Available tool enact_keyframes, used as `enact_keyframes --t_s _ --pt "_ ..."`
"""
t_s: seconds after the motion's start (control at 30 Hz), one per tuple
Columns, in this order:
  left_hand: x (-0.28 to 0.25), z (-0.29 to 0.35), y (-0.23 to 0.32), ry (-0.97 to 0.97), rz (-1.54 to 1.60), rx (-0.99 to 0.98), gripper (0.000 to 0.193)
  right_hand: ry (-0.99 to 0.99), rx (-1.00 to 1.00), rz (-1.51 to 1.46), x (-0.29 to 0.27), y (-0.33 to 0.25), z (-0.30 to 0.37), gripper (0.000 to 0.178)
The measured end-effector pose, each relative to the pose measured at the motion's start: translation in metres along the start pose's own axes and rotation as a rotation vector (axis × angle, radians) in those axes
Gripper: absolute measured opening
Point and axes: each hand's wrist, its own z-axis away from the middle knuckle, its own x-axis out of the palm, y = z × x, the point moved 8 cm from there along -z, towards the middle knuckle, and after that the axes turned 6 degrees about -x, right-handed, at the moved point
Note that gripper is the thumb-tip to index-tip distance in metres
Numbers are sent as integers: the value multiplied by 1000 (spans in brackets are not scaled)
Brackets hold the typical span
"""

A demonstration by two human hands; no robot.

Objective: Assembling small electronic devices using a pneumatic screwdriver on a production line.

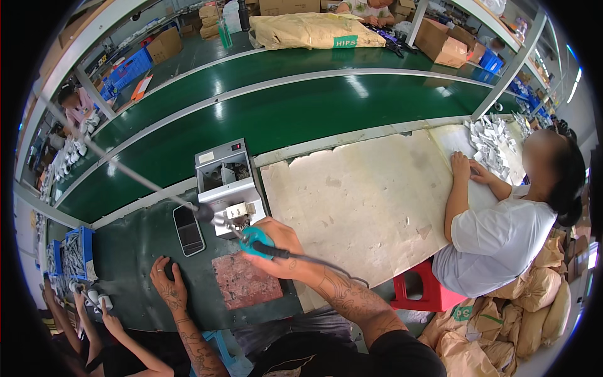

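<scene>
My right hand [281, 248] is wrapped round a teal electric screwdriver [256, 241] with a black cord running back along my forearm. A blurred grey rod [135, 176] reaches from the upper left down to the tool's metal end. The tool is at the front of a silver screw feeder [231, 188] whose open tray holds small dark parts; my hand hides its tip. On the dark green mat [132, 245], my left hand [169, 286] lies with fingers apart, holding nothing. Between the hands are a phone [188, 230] and a worn reddish pad [246, 281].
Beyond the bench runs a green conveyor [352, 100]. A co-worker [502, 232] sits at the right beside a pile of white-grey parts [490, 144]. Blue bins [76, 252] stand at the left, near another person's hands [110, 317]. A red stool [422, 286] is at the right.
</scene>
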Motion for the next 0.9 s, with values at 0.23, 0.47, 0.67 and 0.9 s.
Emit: enact_keyframes --t_s 0.23,0.47,0.67,0.9 --pt "1 0 0 1 -1 3 26 64 -38 -51 -4 3 0 52" --pt "-4 1 9 31 26 5 27 41 -28 -81 -3 0 -1 60" --pt "-8 0 9 37 25 3 27 -6 -98 -44 3 -4 -2 63" --pt "-7 4 2 37 35 -21 29 -38 -70 -197 14 13 12 66"
